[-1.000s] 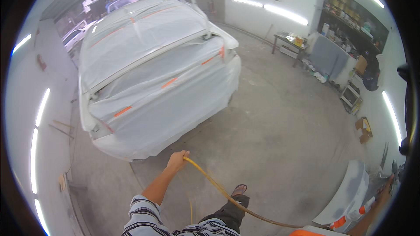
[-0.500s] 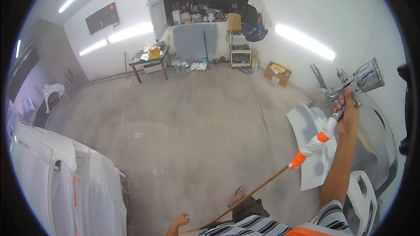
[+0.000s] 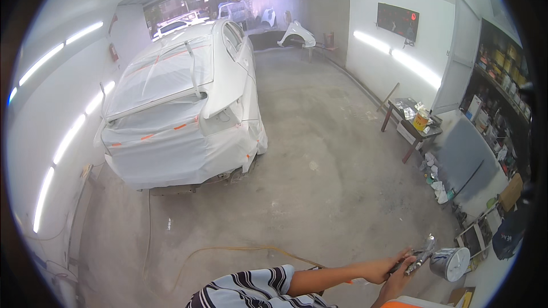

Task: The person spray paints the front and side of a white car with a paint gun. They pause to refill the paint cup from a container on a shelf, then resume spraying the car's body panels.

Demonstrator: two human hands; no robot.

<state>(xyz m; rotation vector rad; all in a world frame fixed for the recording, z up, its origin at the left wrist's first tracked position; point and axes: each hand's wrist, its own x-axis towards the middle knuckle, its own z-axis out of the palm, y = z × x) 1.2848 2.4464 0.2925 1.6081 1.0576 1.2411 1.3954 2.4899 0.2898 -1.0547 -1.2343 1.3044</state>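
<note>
At the lower right I hold a metal spray gun with a grey, paint-streaked cup on it. My right hand is closed round the gun's grip. Stretched across from the left, my left hand meets the gun beside the right one, its fingers closed against the grip area and partly hidden. The cup is tilted, its round end turned to the right. A yellowish-brown air hose lies on the floor and passes behind my left forearm.
A white car masked with white sheeting and orange tape stands left of centre. To the right are a small table with a yellow can, and shelves of cans. A white fender stands far back.
The view has swung left, bringing the whole car into sight. The spray gun has come down from its raised position, and my left hand has joined the right at it.
</note>
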